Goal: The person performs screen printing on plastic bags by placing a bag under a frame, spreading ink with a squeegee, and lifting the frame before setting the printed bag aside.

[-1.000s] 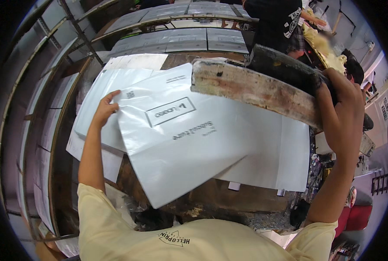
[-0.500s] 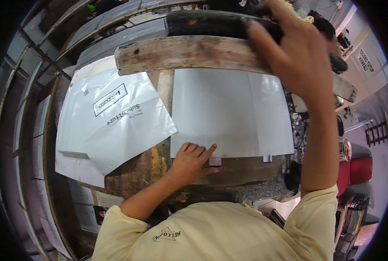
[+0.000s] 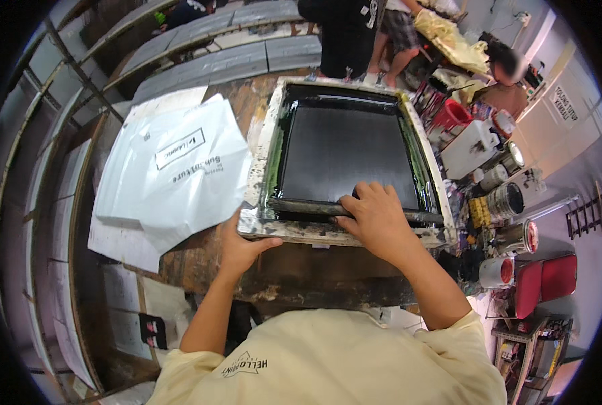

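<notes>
A screen printing frame [image 3: 259, 145] lies flat on the worktable, its pale rim stained and its mesh dark with black ink. Near its front edge, my right hand [image 3: 382, 219] is closed over the squeegee [image 3: 307, 208], a long dark bar lying across the mesh. My left hand [image 3: 241, 246] grips the frame's front left corner, thumb along the front edge and forefinger up the left side; its other fingers are hidden. Left of the frame, a printed white plastic bag [image 3: 173, 175] lies on a stack. The surface under the screen is hidden.
Paint cans and tubs [image 3: 504, 201] crowd the table's right side, with a white jerrycan [image 3: 469, 145] and a red container [image 3: 451, 116] farther back. Racks [image 3: 226, 61] stand behind and to the left. Several people are at the back. Red chairs [image 3: 557, 277] stand at right.
The screen frame has come down flat over the white sheet, now covered. My right hand has moved from the raised frame to the squeegee; my left went from the sheet to the frame's corner.
</notes>
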The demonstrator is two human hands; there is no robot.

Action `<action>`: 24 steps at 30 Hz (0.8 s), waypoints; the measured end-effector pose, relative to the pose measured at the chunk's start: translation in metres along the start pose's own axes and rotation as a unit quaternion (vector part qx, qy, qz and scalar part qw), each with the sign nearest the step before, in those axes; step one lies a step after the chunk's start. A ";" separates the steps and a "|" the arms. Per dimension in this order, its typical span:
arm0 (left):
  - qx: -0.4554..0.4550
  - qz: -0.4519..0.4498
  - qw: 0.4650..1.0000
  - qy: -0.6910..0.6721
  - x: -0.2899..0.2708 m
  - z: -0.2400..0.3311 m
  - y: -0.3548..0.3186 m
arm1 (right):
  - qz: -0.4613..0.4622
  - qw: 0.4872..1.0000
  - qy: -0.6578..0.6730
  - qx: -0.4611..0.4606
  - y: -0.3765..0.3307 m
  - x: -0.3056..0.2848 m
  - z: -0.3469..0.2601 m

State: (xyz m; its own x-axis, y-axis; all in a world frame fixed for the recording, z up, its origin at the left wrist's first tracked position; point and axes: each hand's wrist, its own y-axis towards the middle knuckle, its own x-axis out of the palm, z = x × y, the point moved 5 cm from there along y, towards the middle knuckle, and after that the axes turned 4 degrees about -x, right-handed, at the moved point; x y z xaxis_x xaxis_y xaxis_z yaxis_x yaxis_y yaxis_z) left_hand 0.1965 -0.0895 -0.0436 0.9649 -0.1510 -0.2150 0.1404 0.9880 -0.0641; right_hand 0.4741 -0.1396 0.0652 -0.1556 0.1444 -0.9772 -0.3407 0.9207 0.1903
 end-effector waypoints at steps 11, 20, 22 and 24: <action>0.092 0.023 0.934 0.344 0.004 -0.054 -0.002 | 0.009 0.998 0.051 0.030 -0.019 0.098 0.002; 0.070 0.002 0.938 0.340 0.000 -0.061 -0.001 | 0.087 0.995 -0.036 0.022 0.156 0.149 0.171; 0.083 0.022 0.945 0.315 -0.001 -0.058 -0.003 | 0.078 0.996 -0.046 0.004 0.192 0.141 0.198; 0.088 0.028 0.955 0.283 0.001 -0.055 -0.005 | 0.007 1.000 -0.021 -0.011 0.223 0.127 0.223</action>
State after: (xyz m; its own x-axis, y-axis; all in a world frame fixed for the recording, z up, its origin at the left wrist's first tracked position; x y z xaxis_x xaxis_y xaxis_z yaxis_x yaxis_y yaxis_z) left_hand 0.1843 -0.0967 -0.0971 0.7051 -0.0412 -0.7079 0.1748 0.9776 0.1172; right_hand 0.5855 0.1644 -0.0371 -0.1216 0.1738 -0.9773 -0.3587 0.9103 0.2065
